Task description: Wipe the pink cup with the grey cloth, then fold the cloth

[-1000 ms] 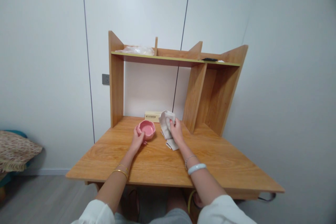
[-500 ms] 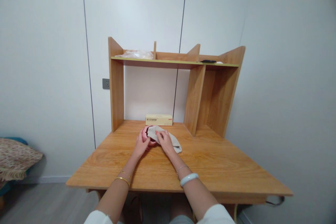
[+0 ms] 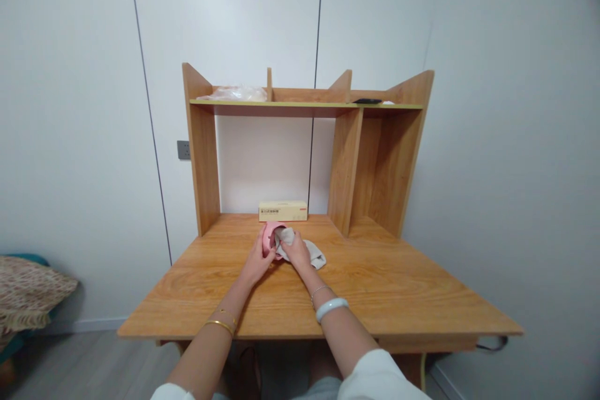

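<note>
Now the gray cloth (image 3: 284, 236) is tucked into the mouth of the pink bowl (image 3: 267, 237). A second ago I had the two apart, and I could look right down into the bowl. Since then I have tipped it so its mouth faces right, toward the cloth. That means the cloth can get at the inside of the bowl.

My left grip (image 3: 259, 259) is curled around the bowl's left side, with the thumb at the front. My right grip (image 3: 298, 251) is pinched tight on the cloth, and the loose end pokes out to the right.

The bowl is closer to the back edge of the bench (image 3: 375, 300) than to the front edge, a bit left of the middle. I can't tell if it touches the wood.

Just behind it, a cream box (image 3: 283, 212) sits along the back edge. Dark Chinese writing is on its front, too fuzzy to read for sure. The red mark near its top right corner is too tiny to read.
</note>
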A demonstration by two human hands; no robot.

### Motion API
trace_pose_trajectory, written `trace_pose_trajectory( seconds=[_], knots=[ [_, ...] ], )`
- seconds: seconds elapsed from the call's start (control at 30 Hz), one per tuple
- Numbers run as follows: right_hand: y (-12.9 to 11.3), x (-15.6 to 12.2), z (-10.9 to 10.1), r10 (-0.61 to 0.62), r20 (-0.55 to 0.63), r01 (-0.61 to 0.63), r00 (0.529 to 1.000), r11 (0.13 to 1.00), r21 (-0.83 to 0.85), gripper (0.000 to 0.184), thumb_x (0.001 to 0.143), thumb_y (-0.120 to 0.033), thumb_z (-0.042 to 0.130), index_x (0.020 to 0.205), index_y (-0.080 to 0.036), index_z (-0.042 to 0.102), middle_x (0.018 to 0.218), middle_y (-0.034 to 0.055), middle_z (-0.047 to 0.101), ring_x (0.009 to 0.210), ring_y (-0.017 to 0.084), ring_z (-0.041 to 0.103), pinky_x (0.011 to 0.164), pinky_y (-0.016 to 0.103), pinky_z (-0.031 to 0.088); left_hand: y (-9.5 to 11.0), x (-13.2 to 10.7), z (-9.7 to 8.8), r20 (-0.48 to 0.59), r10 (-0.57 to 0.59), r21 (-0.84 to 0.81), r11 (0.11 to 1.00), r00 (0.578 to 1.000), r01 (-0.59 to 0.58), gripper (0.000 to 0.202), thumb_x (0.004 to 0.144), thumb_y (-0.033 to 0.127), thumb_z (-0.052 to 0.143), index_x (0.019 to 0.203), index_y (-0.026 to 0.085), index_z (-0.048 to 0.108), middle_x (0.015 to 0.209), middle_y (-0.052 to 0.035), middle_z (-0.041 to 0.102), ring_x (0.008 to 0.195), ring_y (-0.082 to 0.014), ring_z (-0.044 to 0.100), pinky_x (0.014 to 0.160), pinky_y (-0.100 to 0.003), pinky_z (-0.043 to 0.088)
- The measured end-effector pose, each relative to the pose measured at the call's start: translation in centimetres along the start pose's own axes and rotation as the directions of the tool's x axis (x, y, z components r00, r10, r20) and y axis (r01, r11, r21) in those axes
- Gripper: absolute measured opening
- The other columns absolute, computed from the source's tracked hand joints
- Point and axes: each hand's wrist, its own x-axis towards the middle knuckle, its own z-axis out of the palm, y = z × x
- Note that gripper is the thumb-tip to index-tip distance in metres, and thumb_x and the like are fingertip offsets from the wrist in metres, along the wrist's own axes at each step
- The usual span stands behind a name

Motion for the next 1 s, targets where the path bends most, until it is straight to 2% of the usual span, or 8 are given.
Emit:
trace_pose_trajectory(
  seconds=[0.13, 0.3, 0.53, 0.67, 0.73, 0.8, 0.93, 1.0],
  knots=[
    [-0.1, -0.3, -0.4, -0.001, -0.082, -0.002, 0.997, 0.999, -0.045, 0.048, 0.082, -0.036, 0.042, 0.126, -0.017, 0.036, 0.102, 0.0118, 0.063, 0.096, 0.022, 0.059, 0.072, 0.028, 0.041, -0.2, 0.0, 0.1, 0.07, 0.221, 0.111, 0.967, 0.973, -0.228, 0.072, 0.068, 0.024, 0.061, 0.134, 0.022, 0.031, 0.129, -0.0084, 0.046, 0.115, -0.0193, 0.046, 0.103, -0.036, 0.029],
    [-0.4, -0.6, -0.7, -0.064, -0.22, 0.046, 0.973, 0.995, -0.086, 0.05, 0.083, -0.031, 0.042, 0.131, -0.021, 0.03, 0.105, 0.0085, 0.063, 0.097, 0.019, 0.058, 0.076, 0.026, 0.039, -0.7, 0.0, 0.0, 0.123, 0.289, 0.18, 0.934, 0.949, -0.308, 0.073, 0.072, 0.024, 0.055, 0.138, 0.02, 0.022, 0.132, -0.0099, 0.043, 0.116, -0.02, 0.045, 0.102, -0.038, 0.03],
    [-0.2, -0.7, -0.8, 0.057, -0.098, -0.066, 0.994, 0.994, -0.092, 0.053, 0.08, -0.041, 0.045, 0.127, -0.017, 0.037, 0.101, 0.0111, 0.064, 0.092, 0.023, 0.06, 0.07, 0.029, 0.04, -0.7, 0.0, -0.1, 0.151, 0.4, 0.289, 0.857, 0.904, -0.427, 0.072, 0.072, 0.019, 0.052, 0.137, 0.02, 0.022, 0.135, -0.0105, 0.039, 0.12, -0.0207, 0.042, 0.103, -0.038, 0.029],
    [-0.6, -1.0, -1.3, -0.063, -0.213, 0.028, 0.975, 0.986, -0.165, 0.052, 0.08, -0.03, 0.046, 0.13, -0.021, 0.034, 0.099, 0.008, 0.064, 0.093, 0.021, 0.059, 0.077, 0.029, 0.037, -0.4, -0.1, 0.0, 0.162, 0.413, 0.321, 0.837, 0.896, -0.443, 0.072, 0.07, 0.017, 0.051, 0.137, 0.02, 0.024, 0.136, -0.0095, 0.039, 0.121, -0.0202, 0.04, 0.104, -0.037, 0.028],
    [-0.8, -1.1, -1.5, -0.153, -0.263, 0.103, 0.952, 0.976, -0.193, 0.056, 0.079, -0.025, 0.048, 0.133, -0.022, 0.03, 0.104, 0.0081, 0.062, 0.098, 0.02, 0.056, 0.083, 0.028, 0.034, -0.2, -0.3, 0.0, 0.17, 0.409, 0.355, 0.823, 0.896, -0.443, 0.072, 0.069, 0.016, 0.05, 0.137, 0.02, 0.024, 0.135, -0.009, 0.039, 0.121, -0.0203, 0.04, 0.104, -0.037, 0.028],
    [-0.7, -1.2, -1.6, -0.186, -0.281, 0.134, 0.941, 0.972, -0.193, 0.061, 0.078, -0.026, 0.05, 0.135, -0.021, 0.027, 0.111, 0.009, 0.059, 0.103, 0.02, 0.052, 0.085, 0.028, 0.033, 0.1, -0.4, -0.1, 0.183, 0.402, 0.393, 0.806, 0.897, -0.442, 0.074, 0.068, 0.015, 0.05, 0.137, 0.021, 0.024, 0.135, -0.0088, 0.04, 0.121, -0.0207, 0.04, 0.103, -0.037, 0.029],
    [0.2, -0.8, -1.2, -0.12, -0.202, 0.093, 0.972, 0.986, -0.138, 0.062, 0.079, -0.033, 0.05, 0.136, -0.02, 0.028, 0.108, 0.0102, 0.06, 0.1, 0.022, 0.053, 0.08, 0.029, 0.036, 0.8, -0.8, -0.3, 0.245, 0.342, 0.458, 0.784, 0.907, -0.419, 0.075, 0.069, 0.02, 0.054, 0.137, 0.024, 0.024, 0.135, -0.0081, 0.04, 0.117, -0.023, 0.044, 0.098, -0.037, 0.035],
    [0.7, -0.5, -0.9, -0.104, -0.155, 0.09, 0.982, 0.991, -0.094, 0.059, 0.08, -0.033, 0.047, 0.135, -0.02, 0.029, 0.104, 0.0096, 0.062, 0.096, 0.021, 0.056, 0.077, 0.027, 0.037, 0.9, -1.0, -0.3, 0.238, 0.299, 0.489, 0.785, 0.924, -0.38, 0.073, 0.072, 0.025, 0.053, 0.138, 0.026, 0.022, 0.135, -0.008, 0.04, 0.116, -0.0247, 0.046, 0.094, -0.039, 0.039]
  ],
)
